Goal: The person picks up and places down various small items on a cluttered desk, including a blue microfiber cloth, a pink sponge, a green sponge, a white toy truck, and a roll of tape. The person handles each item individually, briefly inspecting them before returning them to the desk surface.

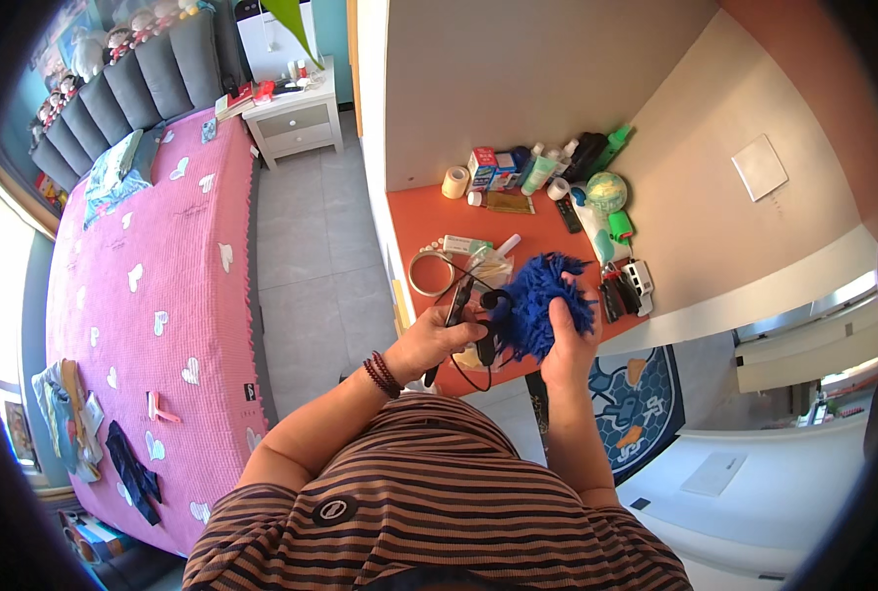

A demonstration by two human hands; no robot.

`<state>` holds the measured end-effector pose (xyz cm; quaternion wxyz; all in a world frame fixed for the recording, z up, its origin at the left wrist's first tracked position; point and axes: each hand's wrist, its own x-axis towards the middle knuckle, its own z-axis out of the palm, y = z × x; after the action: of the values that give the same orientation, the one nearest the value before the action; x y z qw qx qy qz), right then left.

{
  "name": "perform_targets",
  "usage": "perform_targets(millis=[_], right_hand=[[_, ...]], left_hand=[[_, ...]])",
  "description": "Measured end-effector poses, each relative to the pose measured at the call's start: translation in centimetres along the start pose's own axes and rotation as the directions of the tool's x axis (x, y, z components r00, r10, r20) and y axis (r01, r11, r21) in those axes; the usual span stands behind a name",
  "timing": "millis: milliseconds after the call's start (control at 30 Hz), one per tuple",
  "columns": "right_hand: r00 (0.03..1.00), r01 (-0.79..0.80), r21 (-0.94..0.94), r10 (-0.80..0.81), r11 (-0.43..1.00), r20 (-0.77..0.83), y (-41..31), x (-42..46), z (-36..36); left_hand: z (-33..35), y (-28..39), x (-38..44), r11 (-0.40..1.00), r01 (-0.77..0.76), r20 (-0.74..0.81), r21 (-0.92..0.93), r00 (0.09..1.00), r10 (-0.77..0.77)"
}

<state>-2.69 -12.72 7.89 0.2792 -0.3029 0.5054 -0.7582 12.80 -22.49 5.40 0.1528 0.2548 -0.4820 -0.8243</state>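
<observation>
My left hand (439,340) is closed round a dark, slim object (459,301) with a black cable (476,385) looping below it; what exactly it is I cannot tell. A shaggy blue microfibre duster or cloth (544,306) is held in my right hand (573,332), thumb on its near side. Its left edge meets the black parts at my left hand. Both hands are over the orange desktop (450,221). Under and beyond them lie a roll of tape (431,273), a clear plastic bag (489,267) and a white and green box (467,244).
Bottles (538,175), small boxes (483,164), a remote control (568,214) and a small globe (606,192) stand or lie along the desk's back. Black-handled tools (616,295) and a white power strip (638,284) are at the right edge. A pink-covered bed (151,295) is left.
</observation>
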Motion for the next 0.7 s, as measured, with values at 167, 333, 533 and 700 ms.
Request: perform_targets(millis=[167,333,533,700], right_hand=[[0.763,0.635,-0.615,-0.253,0.468,0.595,-0.7,0.5,1.3],[0.990,-0.067,-0.526,0.123,0.848,0.073,2.4,-0.3,-1.6],[0.921,0.093,-0.206,-0.005,0.974,0.390,-3.6,0.2,-0.3],[0.701,0.519,-0.534,0.026,0.667,0.713,-3.9,0.6,2.5]], left_hand=[[0.9,0.7,-0.8,0.999,0.020,0.012,0.026,1.000,-0.021],[-0.6,0.0,-1.2,0.985,0.098,0.084,-0.145,0.993,-0.086],[-0.6,0.4,-1.3,0.918,0.355,0.303,-0.176,0.907,-0.292],[0.1,1.0,-2.0,0.892,0.411,0.385,-0.188,0.866,-0.318]])
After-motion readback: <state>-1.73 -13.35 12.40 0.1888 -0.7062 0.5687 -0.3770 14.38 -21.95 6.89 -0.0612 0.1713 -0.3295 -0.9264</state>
